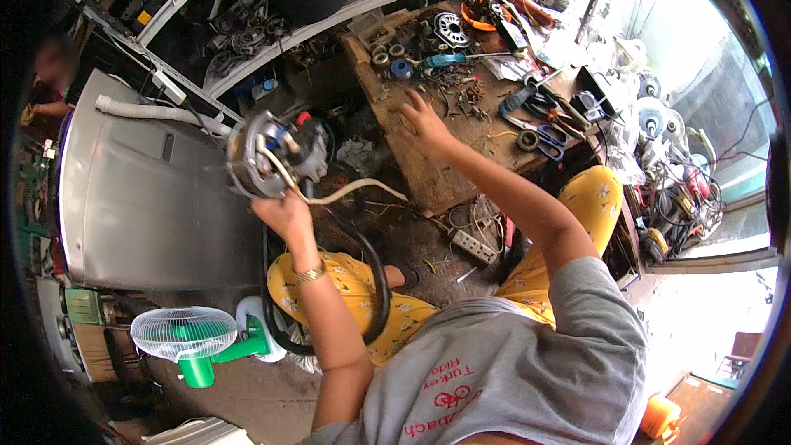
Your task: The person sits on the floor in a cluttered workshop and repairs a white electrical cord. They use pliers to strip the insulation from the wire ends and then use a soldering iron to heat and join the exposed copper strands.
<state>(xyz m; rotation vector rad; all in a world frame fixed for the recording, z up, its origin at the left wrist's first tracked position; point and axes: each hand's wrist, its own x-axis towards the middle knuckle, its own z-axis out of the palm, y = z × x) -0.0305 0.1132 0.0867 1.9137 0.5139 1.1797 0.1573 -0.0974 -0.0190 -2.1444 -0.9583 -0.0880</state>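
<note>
My left hand (284, 216), a watch on its wrist, is closed at the lower edge of a round metal motor unit (247, 155). Wires and small red and blue parts show on the unit's open face. A pale cable (354, 188) runs from it toward the workbench. Past that wrist, a thick black hose (381, 280) curves down over my left knee. My right hand (422, 125) hovers at the left part of the wooden workbench (428, 177), fingers apart, nothing visible in them. Close by lie loose screws (470, 97) and a blue-handled screwdriver (445, 59).
Scissors (550, 142), a tape roll (527, 141) and pliers (568, 115) crowd the bench's right side. A power strip (474, 245) lies below it. To the left stand a metal panel (156, 198) and a green fan (185, 334). Another person (53, 74) is at far left.
</note>
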